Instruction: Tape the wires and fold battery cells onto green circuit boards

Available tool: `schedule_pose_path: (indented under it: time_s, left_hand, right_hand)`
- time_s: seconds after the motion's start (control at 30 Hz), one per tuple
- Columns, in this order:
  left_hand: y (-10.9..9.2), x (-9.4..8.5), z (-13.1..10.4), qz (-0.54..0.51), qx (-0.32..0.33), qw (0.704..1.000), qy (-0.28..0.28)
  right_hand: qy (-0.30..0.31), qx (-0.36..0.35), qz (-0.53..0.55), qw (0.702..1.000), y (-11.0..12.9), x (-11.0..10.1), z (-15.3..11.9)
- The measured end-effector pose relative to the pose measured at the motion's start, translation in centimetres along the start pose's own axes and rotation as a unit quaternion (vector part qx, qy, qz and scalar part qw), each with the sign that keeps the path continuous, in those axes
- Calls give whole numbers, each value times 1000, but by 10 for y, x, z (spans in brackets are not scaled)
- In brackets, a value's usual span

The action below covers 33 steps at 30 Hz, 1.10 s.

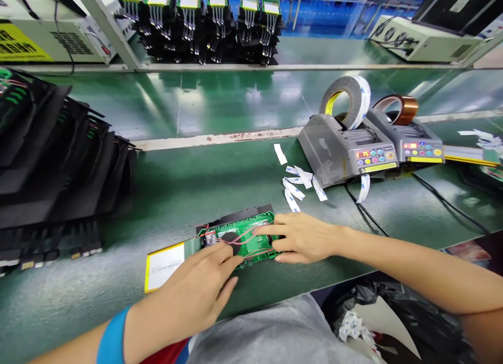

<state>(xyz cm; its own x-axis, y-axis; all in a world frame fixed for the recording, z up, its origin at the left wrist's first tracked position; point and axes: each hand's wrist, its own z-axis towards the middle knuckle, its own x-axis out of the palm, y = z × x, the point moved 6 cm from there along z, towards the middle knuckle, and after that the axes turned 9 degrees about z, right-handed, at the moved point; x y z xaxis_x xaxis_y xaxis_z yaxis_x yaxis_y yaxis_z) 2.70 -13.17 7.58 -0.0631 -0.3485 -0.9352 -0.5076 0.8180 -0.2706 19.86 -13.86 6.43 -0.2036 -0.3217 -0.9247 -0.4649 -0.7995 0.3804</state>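
Observation:
A green electronic assembly (251,238) with a black edge, a round black part and thin red wires lies on the green table. My left hand (196,285), a blue band at its wrist, reaches over its left part, fingers bent on or just above it; what they hold, if anything, is hidden. My right hand (304,238) rests at the right end, with its fingers spread and one fingertip on the wires inside. A flat battery pack (165,262), white with yellow edges, sticks out to the left, partly behind my left hand.
Two tape dispensers (349,149) (412,136) stand at the right, with cables below. Loose tape strips (302,180) lie beside them. Stacked black panels (58,160) fill the left. More units (200,29) stand on the back shelf. A black bag (416,311) hangs below the table edge.

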Motion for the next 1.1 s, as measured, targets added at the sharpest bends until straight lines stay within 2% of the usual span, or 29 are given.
schedule_pose_path:
  time_s: [0.13,0.23,0.4,0.53,0.57,0.6,0.63,0.67,0.7,0.73,0.77,0.87,0.93,1.0,1.03,1.1]
  left_hand:
    - [6,5,2,-33,-23,999,-5]
    - [8,2,4,-24,-17,998,-50]
    - [12,2,1,25,3,992,-123]
    - [22,19,-2,90,34,978,-184]
    - [26,24,-1,100,35,974,-200]
    - [30,29,-1,106,33,972,-206]
    - [34,34,0,106,32,972,-208]
    - [37,39,1,104,32,973,-206]
    - [39,42,2,102,34,973,-202]
    - [39,44,2,99,39,974,-200]
    - [40,45,2,98,43,974,-201]
    - [36,39,1,101,47,970,-217]
    - [29,32,0,94,50,970,-218]
    - [21,23,0,70,45,974,-209]
    - [19,18,0,51,34,977,-202]
    - [16,8,0,2,8,980,-199]
  right_hand:
    - [-17,15,19,1000,-1,-2,1]
    - [-50,24,15,998,-2,4,-1]
    - [-189,48,-34,980,9,16,-14]
    - [-285,109,-14,952,16,17,-36]
    - [-342,152,-9,927,11,11,-49]
    - [-423,214,-13,880,2,3,-69]
    - [-514,284,-27,809,-8,-5,-94]
    - [-599,354,-44,717,-18,-12,-124]
    - [-656,409,-61,632,-28,-16,-150]
    - [-676,437,-66,589,-38,-20,-169]
    - [-679,453,-62,574,-49,-24,-183]
    - [-653,479,-38,585,-69,-37,-200]
    - [-645,491,-36,585,-61,-43,-197]
    - [-634,490,-53,596,-39,-50,-184]
    - [-623,479,-66,615,-25,-55,-172]
    - [-552,391,-78,732,-1,-66,-131]
